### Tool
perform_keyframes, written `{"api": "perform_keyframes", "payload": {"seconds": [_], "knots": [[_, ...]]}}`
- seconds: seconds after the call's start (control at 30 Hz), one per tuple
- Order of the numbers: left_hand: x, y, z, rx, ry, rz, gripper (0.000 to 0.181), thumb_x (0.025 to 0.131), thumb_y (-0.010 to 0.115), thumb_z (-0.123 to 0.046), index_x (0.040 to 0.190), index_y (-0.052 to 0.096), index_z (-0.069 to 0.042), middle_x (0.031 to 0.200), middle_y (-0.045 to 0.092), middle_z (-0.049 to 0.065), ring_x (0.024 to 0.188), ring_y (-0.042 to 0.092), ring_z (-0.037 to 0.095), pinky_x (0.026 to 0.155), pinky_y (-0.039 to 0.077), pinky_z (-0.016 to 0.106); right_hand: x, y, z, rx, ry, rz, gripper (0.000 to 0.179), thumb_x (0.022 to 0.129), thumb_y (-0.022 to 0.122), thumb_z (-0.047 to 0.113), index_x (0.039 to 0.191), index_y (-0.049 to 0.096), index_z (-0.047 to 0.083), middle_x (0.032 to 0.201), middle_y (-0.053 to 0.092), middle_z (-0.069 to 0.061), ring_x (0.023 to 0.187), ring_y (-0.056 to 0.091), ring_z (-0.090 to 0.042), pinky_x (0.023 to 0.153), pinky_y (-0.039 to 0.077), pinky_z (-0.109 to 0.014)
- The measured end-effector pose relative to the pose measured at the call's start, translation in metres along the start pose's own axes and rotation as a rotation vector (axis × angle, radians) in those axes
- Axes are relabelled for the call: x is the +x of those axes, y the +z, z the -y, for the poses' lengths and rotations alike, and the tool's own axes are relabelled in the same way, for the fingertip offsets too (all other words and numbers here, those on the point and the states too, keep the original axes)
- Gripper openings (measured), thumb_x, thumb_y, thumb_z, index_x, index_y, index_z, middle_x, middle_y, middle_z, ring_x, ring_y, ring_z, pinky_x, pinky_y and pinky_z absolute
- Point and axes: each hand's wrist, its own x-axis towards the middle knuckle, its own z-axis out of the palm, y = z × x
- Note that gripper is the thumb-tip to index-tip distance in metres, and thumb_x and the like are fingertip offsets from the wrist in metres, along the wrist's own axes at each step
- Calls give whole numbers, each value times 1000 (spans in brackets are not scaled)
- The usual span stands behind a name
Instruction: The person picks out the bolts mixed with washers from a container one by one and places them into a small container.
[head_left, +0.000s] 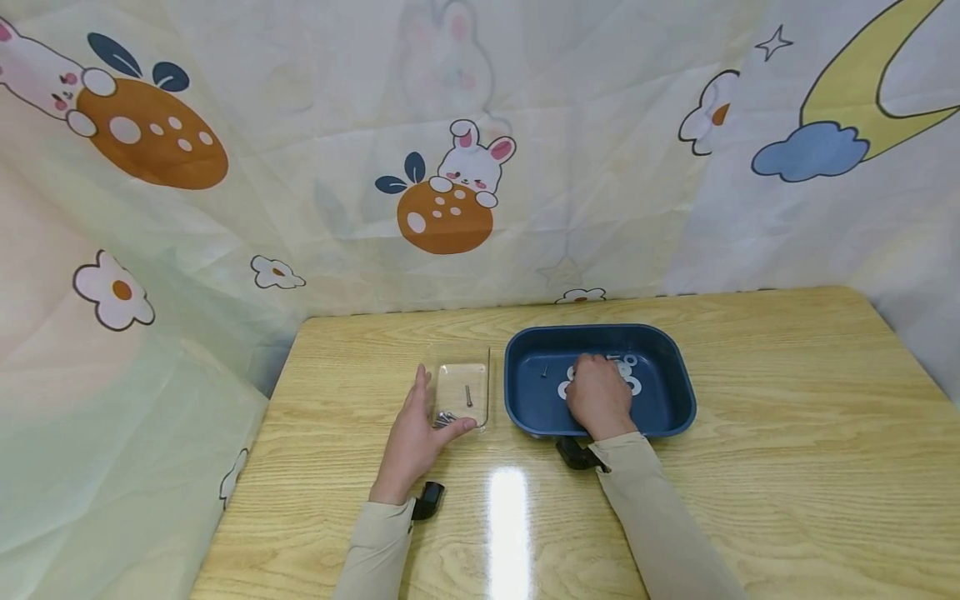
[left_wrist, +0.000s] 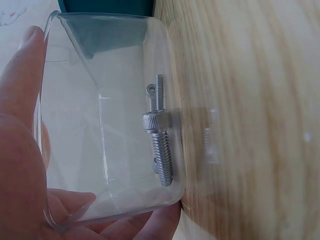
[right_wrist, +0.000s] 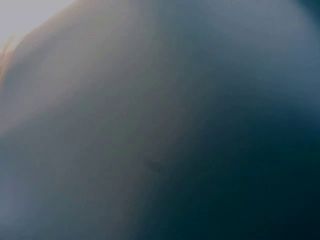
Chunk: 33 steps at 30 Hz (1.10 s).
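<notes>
My left hand (head_left: 412,442) holds a clear plastic box (head_left: 453,385), its thumb at the near side and its fingers along the left side. Inside the box lie several metal screws (head_left: 444,418), with one screw (head_left: 468,396) apart from the bunch. The left wrist view shows a thick socket-head screw (left_wrist: 161,150) on the box floor. My right hand (head_left: 600,400) reaches down into a dark blue tray (head_left: 528,408), over white washers (head_left: 632,385). Its fingertips are hidden, and the right wrist view is too dark and blurred to show what they touch.
A small screw (head_left: 545,372) lies in the left part of the blue tray, apart from the washers. Both containers stand side by side on a wooden table (head_left: 787,433). A printed cloth (head_left: 600,208) hangs behind the table's back edge.
</notes>
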Motion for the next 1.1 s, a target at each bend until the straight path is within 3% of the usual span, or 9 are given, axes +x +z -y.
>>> {"api": "perform_keyframes", "payload": {"seconds": [0.23,0.37,0.57,1.1], "knots": [[1,0,-1,2,1,3,117,68,74,-57,147,-8,-31,151,23,3,128,39,28,104,31,47,1,1,-1,-22,6,15,25,83,65,11,104,64,-2,98,60,-23,96,54,-40,71,49,-56],[2,0,0,3,1,3,117,68,74,-57,147,-8,-31,151,24,3,128,39,28,104,31,48,0,0,-1,-2,15,22,22,83,61,10,103,64,0,94,60,-21,87,57,-38,65,49,-54],[1,0,0,6,3,0,117,68,74,-57,147,-8,-31,151,24,2,129,38,28,104,30,47,0,0,-2,27,-27,-24,21,81,62,9,99,64,0,86,61,-19,75,58,-35,58,49,-48],[0,0,1,11,9,-2,117,68,73,-57,147,-8,-30,151,24,3,130,36,29,105,29,48,-4,-4,5,103,-156,-174,28,78,59,5,104,65,-2,84,62,-15,71,57,-30,60,49,-42]]}}
